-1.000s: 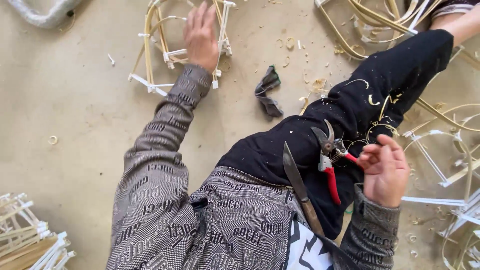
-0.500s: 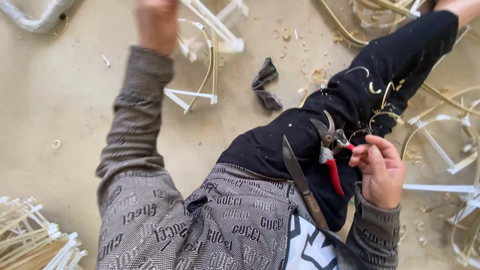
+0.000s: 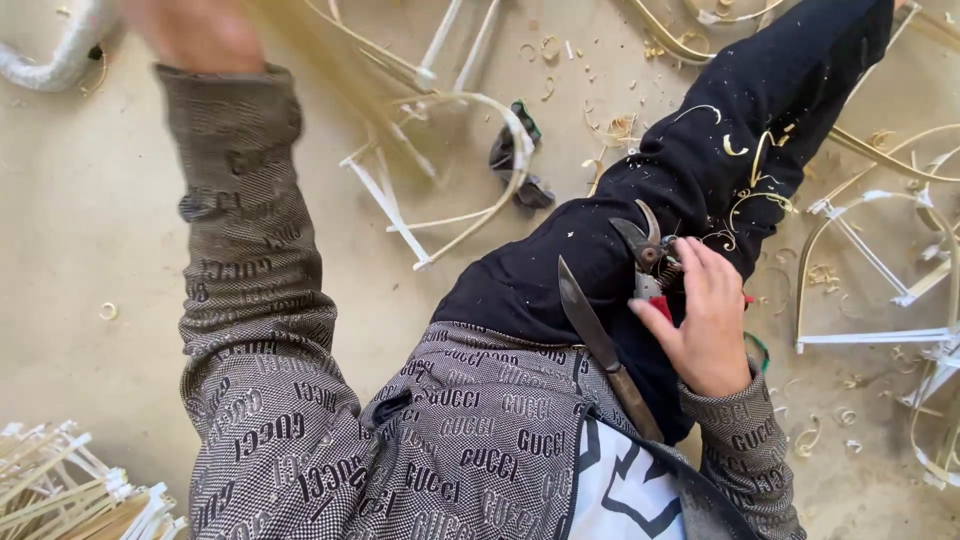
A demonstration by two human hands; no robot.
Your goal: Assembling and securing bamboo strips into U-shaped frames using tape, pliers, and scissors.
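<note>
**Gripping shears on the lap, far hand lifting a frame**

Resting nearest the body, a long knife (image 3: 603,350) lies along the dark trouser leg (image 3: 640,230), handle toward the waist, within easy reach. Just beside it the right hand (image 3: 705,320) closes its fingers on the red-handled shears (image 3: 648,258), beak pointing away from the body. Farther out, the bent cane frame (image 3: 450,170) hangs tilted above the floor (image 3: 80,250), probably held by the blurred left hand (image 3: 195,30) at the top edge; its fingers cannot be made out. Bare floor lies left; more frames (image 3: 880,260) crowd the right.
</note>
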